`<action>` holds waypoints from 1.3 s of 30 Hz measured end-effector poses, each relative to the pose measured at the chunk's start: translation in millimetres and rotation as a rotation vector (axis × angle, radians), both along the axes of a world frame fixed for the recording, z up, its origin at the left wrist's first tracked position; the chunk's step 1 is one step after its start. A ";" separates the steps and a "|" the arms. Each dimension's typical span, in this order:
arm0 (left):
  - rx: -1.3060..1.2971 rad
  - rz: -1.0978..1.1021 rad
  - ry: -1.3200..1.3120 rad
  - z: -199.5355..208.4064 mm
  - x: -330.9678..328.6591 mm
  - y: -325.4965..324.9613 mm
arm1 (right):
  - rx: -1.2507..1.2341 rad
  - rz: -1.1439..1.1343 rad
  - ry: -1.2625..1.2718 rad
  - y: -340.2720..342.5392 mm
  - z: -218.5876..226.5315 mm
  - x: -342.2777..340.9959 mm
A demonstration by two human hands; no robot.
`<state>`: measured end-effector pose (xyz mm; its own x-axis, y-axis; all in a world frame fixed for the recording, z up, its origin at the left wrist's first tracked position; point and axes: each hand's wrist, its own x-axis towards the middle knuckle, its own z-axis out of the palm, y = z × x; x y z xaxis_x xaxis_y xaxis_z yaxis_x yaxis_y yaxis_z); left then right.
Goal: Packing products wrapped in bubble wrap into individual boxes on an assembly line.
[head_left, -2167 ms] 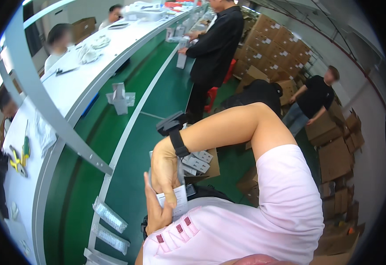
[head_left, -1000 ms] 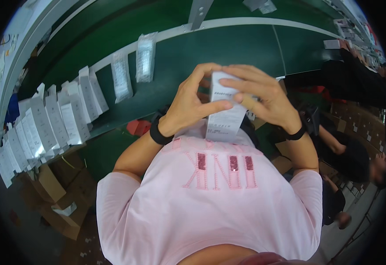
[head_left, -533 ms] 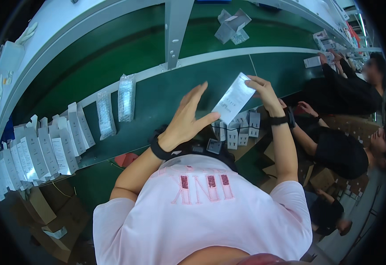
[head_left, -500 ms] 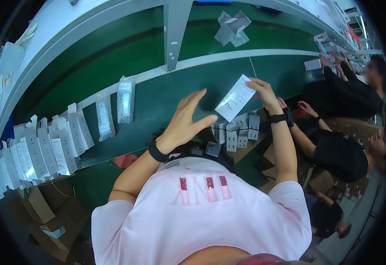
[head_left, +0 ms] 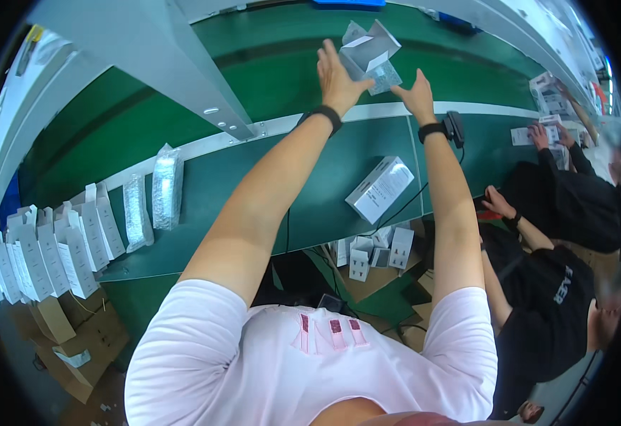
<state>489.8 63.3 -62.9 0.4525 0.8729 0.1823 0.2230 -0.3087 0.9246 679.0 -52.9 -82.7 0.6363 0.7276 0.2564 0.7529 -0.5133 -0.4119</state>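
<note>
Both my arms stretch across the green bench. My left hand (head_left: 340, 84) is open, its fingers spread along the left side of an open white-grey carton (head_left: 369, 51) on the far green surface. Clear bubble wrap (head_left: 385, 77) pokes out at the carton's near side. To the right of that wrap, my right hand (head_left: 417, 98) is open, thumb and fingers apart. Whether either hand touches the carton I cannot tell. Between my forearms a closed white box (head_left: 380, 190) lies on the bench, printed with small text.
At left stands a row of open-topped white boxes (head_left: 47, 252) beside two bubble-wrapped packs (head_left: 168, 188). A metal post (head_left: 175, 64) rises beyond my left arm. White socket-like units (head_left: 400, 247) sit in a cardboard box below the bench edge. Co-workers (head_left: 538, 291) sit at right.
My right hand has let go of the white box, which now lies on the bench. Both hands have reached far forward to the open carton. The view has shifted.
</note>
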 end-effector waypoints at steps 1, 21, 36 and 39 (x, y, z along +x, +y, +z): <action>0.035 -0.044 0.029 -3.2 2.2 6.9 | -0.002 0.014 0.013 15.3 -9.8 -4.1; 0.018 0.202 0.737 45.4 -356.0 -120.0 | 0.131 0.168 0.086 15.4 57.0 -70.4; -0.055 -0.395 -0.271 164.9 -317.2 -134.2 | 0.211 0.537 0.896 -86.6 298.1 -289.7; -0.332 -0.445 -0.238 187.4 -342.2 -144.0 | 0.377 0.820 0.165 -95.1 330.2 -303.7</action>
<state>147.6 -80.7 124.5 0.7679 0.6364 0.0736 -0.0859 -0.0115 0.9962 375.2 -148.1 247.5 0.0076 0.8541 0.5201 0.7388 0.3457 -0.5785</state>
